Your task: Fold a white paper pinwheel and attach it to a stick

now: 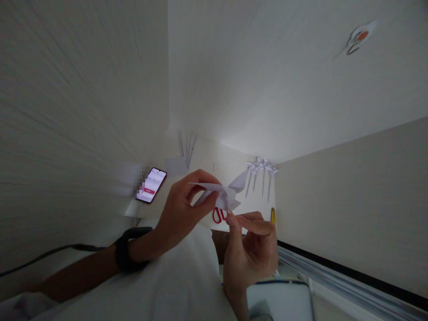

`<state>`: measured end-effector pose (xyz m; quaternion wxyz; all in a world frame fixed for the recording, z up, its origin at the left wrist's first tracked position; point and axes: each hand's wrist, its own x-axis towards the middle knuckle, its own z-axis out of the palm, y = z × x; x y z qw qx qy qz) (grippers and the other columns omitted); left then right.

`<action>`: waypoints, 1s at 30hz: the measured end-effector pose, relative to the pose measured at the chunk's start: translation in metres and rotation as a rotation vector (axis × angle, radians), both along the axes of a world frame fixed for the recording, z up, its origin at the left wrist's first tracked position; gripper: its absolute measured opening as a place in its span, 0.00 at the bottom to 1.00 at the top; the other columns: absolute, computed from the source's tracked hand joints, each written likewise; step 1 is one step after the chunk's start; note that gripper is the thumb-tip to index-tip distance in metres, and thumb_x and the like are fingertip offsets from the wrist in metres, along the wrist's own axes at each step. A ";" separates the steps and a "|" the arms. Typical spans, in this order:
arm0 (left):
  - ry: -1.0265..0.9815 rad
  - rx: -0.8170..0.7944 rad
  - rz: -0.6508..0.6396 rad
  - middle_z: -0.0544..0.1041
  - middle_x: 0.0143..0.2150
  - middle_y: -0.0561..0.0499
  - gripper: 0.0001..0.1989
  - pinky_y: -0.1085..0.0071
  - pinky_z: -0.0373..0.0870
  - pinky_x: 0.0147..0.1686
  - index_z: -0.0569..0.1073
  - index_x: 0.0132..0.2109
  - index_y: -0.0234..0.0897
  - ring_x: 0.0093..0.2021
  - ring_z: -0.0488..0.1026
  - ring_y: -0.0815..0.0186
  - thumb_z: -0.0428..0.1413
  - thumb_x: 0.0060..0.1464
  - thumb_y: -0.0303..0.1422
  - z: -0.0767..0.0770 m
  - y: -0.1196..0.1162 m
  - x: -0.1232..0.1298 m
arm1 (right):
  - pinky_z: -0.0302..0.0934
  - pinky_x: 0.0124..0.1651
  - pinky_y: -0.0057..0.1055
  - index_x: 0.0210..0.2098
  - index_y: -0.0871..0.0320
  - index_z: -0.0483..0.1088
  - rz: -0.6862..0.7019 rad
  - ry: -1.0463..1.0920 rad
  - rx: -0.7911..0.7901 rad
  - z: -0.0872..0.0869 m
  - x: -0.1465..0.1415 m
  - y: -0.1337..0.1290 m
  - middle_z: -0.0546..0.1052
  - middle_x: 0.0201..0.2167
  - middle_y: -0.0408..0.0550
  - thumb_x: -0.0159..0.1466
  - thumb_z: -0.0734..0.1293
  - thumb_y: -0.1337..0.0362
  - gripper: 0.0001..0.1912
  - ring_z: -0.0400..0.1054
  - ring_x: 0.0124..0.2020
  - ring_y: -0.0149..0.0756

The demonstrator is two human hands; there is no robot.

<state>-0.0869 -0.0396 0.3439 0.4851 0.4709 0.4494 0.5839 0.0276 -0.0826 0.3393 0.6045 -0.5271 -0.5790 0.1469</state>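
My left hand (187, 203) pinches a white paper pinwheel (230, 194) between thumb and fingers, its blades folded and pointing outward. Just below the pinwheel's middle, my right hand (252, 245) is closed in a pinch at the paper. A thin pale tip shows by its fingertips, too small to name. Behind the hands, red-handled scissors (219, 215) lie on the white table (207, 156), mostly hidden. Several white pinwheels on thin sticks (262, 167) lie together at the table's right side.
At the left lies a lit phone (152, 185). Several thin sticks (187, 149) and a square of white paper (176, 166) are toward the back left. A yellow object (273, 217) rests at the right table edge. Walls enclose the table, and a hook (359, 40) hangs upper right.
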 end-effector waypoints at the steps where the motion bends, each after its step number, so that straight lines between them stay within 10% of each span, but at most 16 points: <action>1: 0.005 0.004 0.001 0.72 0.29 0.55 0.09 0.84 0.69 0.33 0.72 0.31 0.34 0.31 0.71 0.76 0.54 0.47 0.17 0.000 0.000 0.000 | 0.62 0.29 0.26 0.30 0.58 0.67 -0.002 0.016 0.010 0.001 0.000 0.001 0.70 0.24 0.38 0.55 0.68 0.80 0.11 0.66 0.27 0.26; 30: -0.139 -0.081 -0.026 0.73 0.30 0.55 0.09 0.86 0.69 0.32 0.73 0.30 0.33 0.30 0.71 0.77 0.55 0.44 0.16 0.001 0.006 0.001 | 0.63 0.29 0.26 0.32 0.58 0.66 0.033 -0.106 0.024 -0.002 0.003 -0.002 0.69 0.24 0.38 0.55 0.68 0.80 0.12 0.66 0.27 0.25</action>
